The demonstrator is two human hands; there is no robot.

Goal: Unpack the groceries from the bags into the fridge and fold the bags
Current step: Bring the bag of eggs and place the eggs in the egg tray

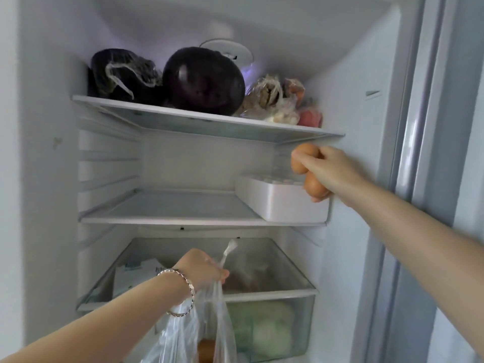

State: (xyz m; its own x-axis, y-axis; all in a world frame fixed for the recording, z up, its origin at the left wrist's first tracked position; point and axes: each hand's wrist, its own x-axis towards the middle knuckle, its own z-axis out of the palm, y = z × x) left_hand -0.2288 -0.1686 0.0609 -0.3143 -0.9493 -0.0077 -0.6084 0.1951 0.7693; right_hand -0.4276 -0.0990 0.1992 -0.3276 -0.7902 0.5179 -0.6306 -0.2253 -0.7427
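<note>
Holding the clear plastic bag (183,328) by its bunched top, the left grip (201,268) is curled fully round the film, bracelet (183,292) on the wrist. The bag hangs straight down at bottom centre, in front of the fridge's lower section. One brown egg in the bag (207,349) shows through the plastic near the bottom edge. Just behind: clear crisper drawer (262,293) with a pale green cabbage (264,328) inside; above it a glass-topped compartment with white paper packets (133,276) on the left and something reddish and blurred on the right, can't tell what. Further in and up, the right grip (330,171) is closed round brown eggs (314,188), at least two visible, exact count unclear. It sits over the right end of the white egg tray (282,200), lowest egg just at the tray's edge. The tray is on the right side of the middle shelf (170,213). Top shelf (209,121), left to right: dark bagged item (123,74), big purple eggplant (204,79), clear-bagged produce (272,100), a reddish item (310,117) at the far right corner.
</note>
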